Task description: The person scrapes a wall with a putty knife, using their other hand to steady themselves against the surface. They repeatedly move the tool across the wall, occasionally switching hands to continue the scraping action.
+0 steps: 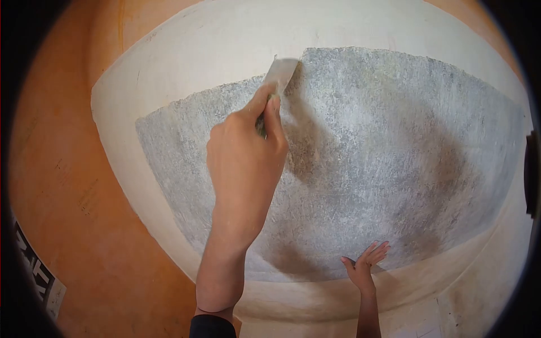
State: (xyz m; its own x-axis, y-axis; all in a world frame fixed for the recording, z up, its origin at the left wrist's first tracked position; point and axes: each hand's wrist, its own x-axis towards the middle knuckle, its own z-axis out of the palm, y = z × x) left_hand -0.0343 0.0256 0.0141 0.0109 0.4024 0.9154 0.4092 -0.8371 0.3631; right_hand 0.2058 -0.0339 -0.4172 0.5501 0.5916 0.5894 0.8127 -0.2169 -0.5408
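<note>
Scraper Held at the Upper Edge of a Gray Patch

Far over to the left of the gray patch (360, 141) I see an orange wall (62, 186), with a dark sign (42, 276) bearing pale letters low down on it. Next comes a pale border (146, 197), which runs down the patch's left side and also lies above and below it.

The left hand (248, 152), its arm rising out of a black sleeve (211, 327), grips a scraper (280, 73) between thumb and fingers. The blade points up and is tilted to the right, at the patch's top edge; just beside it, that edge steps upward. A shadow (307, 141) falls across the mottled patch, right of the hand.

Farther right, by the patch's lower edge, the right hand (367, 265) is open and holds nothing, fingers spread; whether it touches the surface I can't tell. Beyond the patch's right side stands a dark object (531, 174), only partly in sight.
</note>
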